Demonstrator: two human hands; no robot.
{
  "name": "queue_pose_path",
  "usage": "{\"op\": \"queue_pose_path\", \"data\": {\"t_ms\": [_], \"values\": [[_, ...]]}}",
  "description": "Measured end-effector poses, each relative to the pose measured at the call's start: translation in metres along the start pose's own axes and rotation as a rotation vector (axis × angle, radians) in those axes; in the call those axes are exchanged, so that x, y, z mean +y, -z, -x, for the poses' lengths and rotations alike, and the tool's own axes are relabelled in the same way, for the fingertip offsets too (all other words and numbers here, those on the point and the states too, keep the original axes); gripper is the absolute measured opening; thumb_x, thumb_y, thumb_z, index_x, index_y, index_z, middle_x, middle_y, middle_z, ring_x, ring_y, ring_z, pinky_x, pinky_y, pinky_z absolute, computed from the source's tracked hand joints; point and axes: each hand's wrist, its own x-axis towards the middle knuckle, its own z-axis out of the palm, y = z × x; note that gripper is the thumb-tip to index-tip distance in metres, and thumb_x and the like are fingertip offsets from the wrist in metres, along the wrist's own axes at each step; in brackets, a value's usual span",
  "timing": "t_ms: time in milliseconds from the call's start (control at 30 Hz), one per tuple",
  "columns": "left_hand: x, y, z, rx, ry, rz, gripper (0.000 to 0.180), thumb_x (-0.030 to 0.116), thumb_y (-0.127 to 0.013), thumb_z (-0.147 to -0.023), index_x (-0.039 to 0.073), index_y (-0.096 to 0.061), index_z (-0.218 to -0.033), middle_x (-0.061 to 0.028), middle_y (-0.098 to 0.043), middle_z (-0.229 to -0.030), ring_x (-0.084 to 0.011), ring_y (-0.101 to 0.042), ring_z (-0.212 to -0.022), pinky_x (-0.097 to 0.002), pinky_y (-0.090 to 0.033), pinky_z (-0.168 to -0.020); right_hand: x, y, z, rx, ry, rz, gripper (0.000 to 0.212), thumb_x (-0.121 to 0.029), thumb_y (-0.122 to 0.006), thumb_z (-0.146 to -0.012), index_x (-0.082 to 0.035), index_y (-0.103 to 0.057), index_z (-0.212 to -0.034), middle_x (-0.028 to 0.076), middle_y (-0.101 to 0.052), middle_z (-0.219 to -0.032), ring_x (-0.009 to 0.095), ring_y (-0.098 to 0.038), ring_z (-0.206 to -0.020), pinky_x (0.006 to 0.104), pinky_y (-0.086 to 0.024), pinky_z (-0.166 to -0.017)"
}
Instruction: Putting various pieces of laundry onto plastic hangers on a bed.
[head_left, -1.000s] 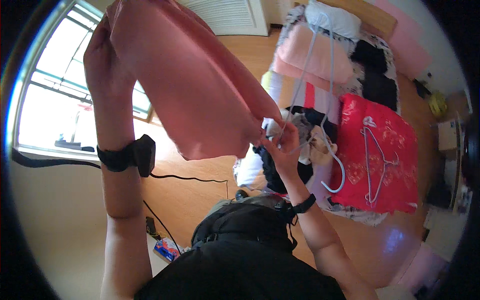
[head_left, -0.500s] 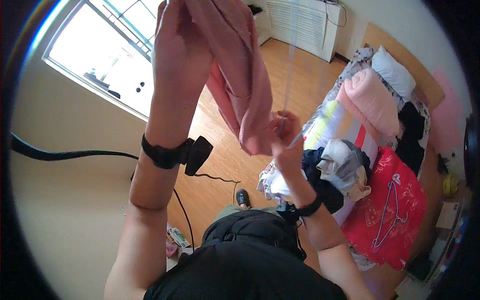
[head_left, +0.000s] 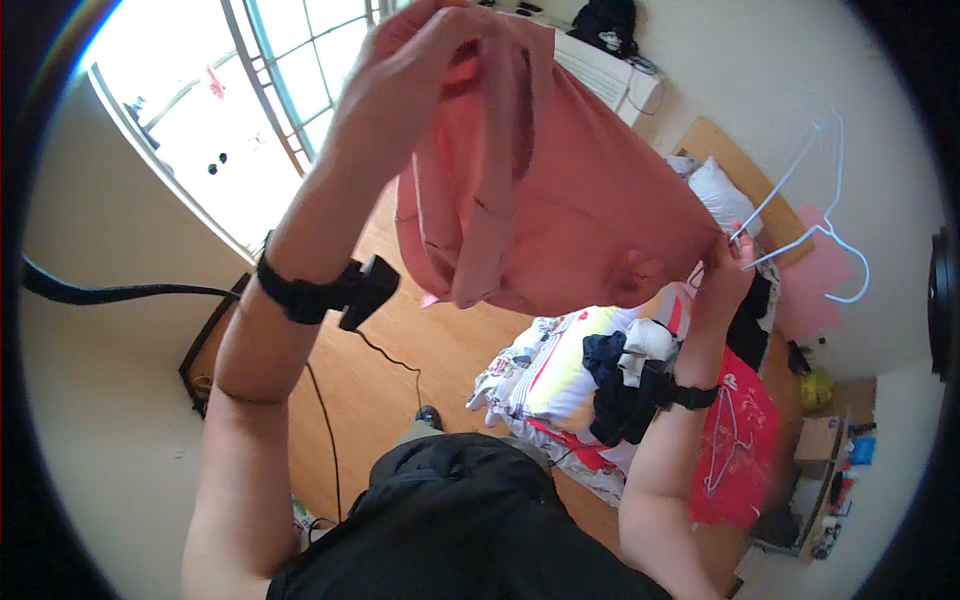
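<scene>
A pink garment (head_left: pixel 600 190) hangs stretched between my two raised hands, its cloth falling in folds on the left side. High up, my left hand (head_left: pixel 425 65) is closed on the garment's upper left part. My right hand (head_left: pixel 727 268), lower and farther right, grips the opposite end of the cloth. That same hand also pinches a white clothes hanger (head_left: pixel 835 232), which sticks out to the right with its hook pointing down. Part of the garment's inside shows through an opening near my left hand. Its exact kind I cannot tell.
Beyond my right arm stands a bed with a white pillow (head_left: pixel 718 190), dark and light clothes (head_left: pixel 620 385) and a red cloth (head_left: pixel 735 450) with another hanger (head_left: pixel 728 440) on it. Cables run across the wooden floor (head_left: pixel 390 400). A bright window (head_left: pixel 190 120) is on the left.
My right hand has moved right and up, spreading the garment wide. The hanger now stands out clearly to the right. The view has turned slightly.
</scene>
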Motion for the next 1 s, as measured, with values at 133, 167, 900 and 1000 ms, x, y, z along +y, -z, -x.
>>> {"op": "queue_pose_path", "data": {"t_ms": [133,167,900,1000], "values": [[-0.007,0.064,-0.021,0.074,-0.037,-0.174,0.027,0.024,-0.046,-0.097,0.006,-0.057,-0.115,-0.0042,-0.058,-0.110,-0.0194,-0.056,-0.109,-0.0345,-0.050,-0.089,-0.060,-0.002,-0.001,-0.120,-0.042,-0.221,0.034,-0.006,-0.052,-0.092,-0.004,-0.044,-0.125,0.001,-0.053,-0.086,0.010,-0.053,-0.080,0.0276,-0.045,-0.069],[-0.018,0.072,-0.025,0.097,-0.028,-0.124,0.029,0.028,-0.047,-0.097,0.008,-0.057,-0.116,-0.0038,-0.060,-0.109,-0.0194,-0.055,-0.111,-0.0377,-0.050,-0.090,-0.079,-0.006,0.004,-0.182,-0.102,-0.333,0.033,-0.005,-0.051,-0.093,-0.004,-0.045,-0.125,-0.001,-0.049,-0.080,0.009,-0.049,-0.074,0.0259,-0.042,-0.068],[-0.197,-0.007,0.070,-0.146,0.211,-0.115,0.035,0.034,-0.062,-0.091,0.001,-0.062,-0.104,-0.0069,-0.066,-0.083,-0.0128,-0.061,-0.082,-0.0285,-0.049,-0.070,-0.146,-0.126,0.022,-0.453,-0.097,-0.682,0.017,0.001,-0.048,-0.091,0.003,-0.049,-0.108,0.011,-0.049,-0.082,0.023,-0.052,-0.082,0.0421,-0.046,-0.088],[-0.167,-0.006,0.046,-0.091,0.209,0.084,0.024,0.025,-0.051,-0.098,0.005,-0.060,-0.107,-0.0040,-0.064,-0.086,-0.0068,-0.057,-0.077,-0.0226,-0.047,-0.062,-0.152,-0.104,0.015,-0.315,-0.007,-0.659,0.020,0.007,-0.049,-0.087,0.004,-0.048,-0.106,0.011,-0.049,-0.084,0.022,-0.054,-0.085,0.0432,-0.047,-0.093]]}}
